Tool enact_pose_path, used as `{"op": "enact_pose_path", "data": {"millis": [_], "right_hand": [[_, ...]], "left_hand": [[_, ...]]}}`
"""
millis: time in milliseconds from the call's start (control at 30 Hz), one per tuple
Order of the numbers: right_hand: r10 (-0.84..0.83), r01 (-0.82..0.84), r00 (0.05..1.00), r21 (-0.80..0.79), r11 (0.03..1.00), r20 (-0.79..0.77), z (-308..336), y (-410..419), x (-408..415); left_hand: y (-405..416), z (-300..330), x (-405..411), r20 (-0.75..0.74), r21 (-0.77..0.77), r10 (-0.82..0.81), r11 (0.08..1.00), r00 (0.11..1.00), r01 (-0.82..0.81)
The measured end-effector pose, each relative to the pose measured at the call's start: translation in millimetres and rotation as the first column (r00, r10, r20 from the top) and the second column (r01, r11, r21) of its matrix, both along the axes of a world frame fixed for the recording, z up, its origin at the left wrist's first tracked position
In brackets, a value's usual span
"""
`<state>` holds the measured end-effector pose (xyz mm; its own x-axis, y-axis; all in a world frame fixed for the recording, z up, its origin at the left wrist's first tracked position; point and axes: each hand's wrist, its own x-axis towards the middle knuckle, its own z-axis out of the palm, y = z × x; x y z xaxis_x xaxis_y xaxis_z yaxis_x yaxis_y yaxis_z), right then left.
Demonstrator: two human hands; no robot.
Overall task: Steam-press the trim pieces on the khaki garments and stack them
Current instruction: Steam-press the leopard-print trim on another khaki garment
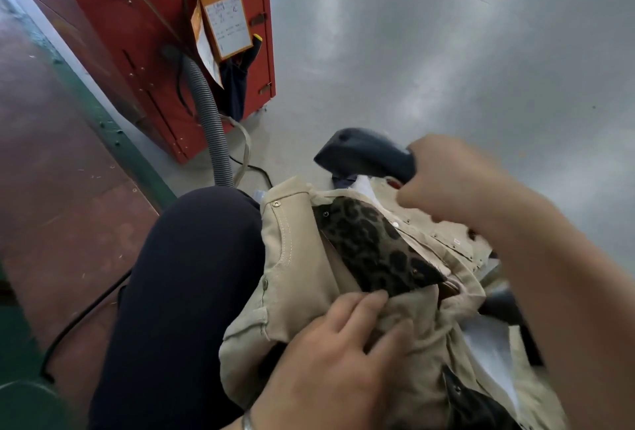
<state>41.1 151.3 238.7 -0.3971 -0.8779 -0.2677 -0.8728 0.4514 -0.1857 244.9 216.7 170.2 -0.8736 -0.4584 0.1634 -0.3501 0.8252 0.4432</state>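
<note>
Fingers (364, 306) of the left hand (330, 357) lie nearly straight and flat on the khaki garment (299, 278), pressing the cloth down just below the leopard-print trim piece (374, 251); they pin it rather than curl round it. That garment is bunched over the person's lap, beside the dark-trousered knee (192, 275), with more khaki cloth and another bit of dark print lower right. Its trim is a pointed flap, brown and black spotted, lying fairly flat with a small snap at each end; the khaki around it is creased and carries a row of metal snaps. Beyond it, the right hand (457, 182) is curled tight round the handle of a dark steam iron (364, 155), whose nose hangs above the cloth's far edge, not touching the trim. By my reading, this trim is not yet pressed, and no neat stack is visible. Farther off stand a red cabinet (154, 34) and grey hose (213, 127) on the floor.
</note>
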Motion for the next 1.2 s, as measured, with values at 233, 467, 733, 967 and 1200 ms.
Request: {"op": "enact_pose_path", "data": {"millis": [233, 467, 733, 967, 1200], "right_hand": [[-0.062, 0.072, 0.993, -0.104, 0.992, 0.095, 39, 120, -18], [0.004, 0.021, 0.994, 0.225, 0.974, -0.108, 4, 140, -4], [-0.005, 0.007, 0.998, 0.038, 0.999, -0.059, -12, 57, 9], [-0.206, 0.225, 0.966, -0.114, 0.968, 0.157, -4, 57, -38], [-0.195, 0.216, 0.930, -0.032, 0.976, 0.312, 25, 142, -39]], "left_hand": [[0, -2, 1, -0.022, -0.063, 0.004, 0.998, 1.000, -0.005], [1, -3, -1, -0.027, -0.057, -0.011, 0.998, 1.000, 0.010], [0, 1, -1, 0.054, -0.061, 0.008, 0.998, 0.999, -0.005], [4, 8, 2, 0.091, -0.013, -0.011, 1.000, 0.996, 0.012], [-19, 21, -14, 0.100, -0.101, 0.024, 0.995, 0.995, -0.014]]}}
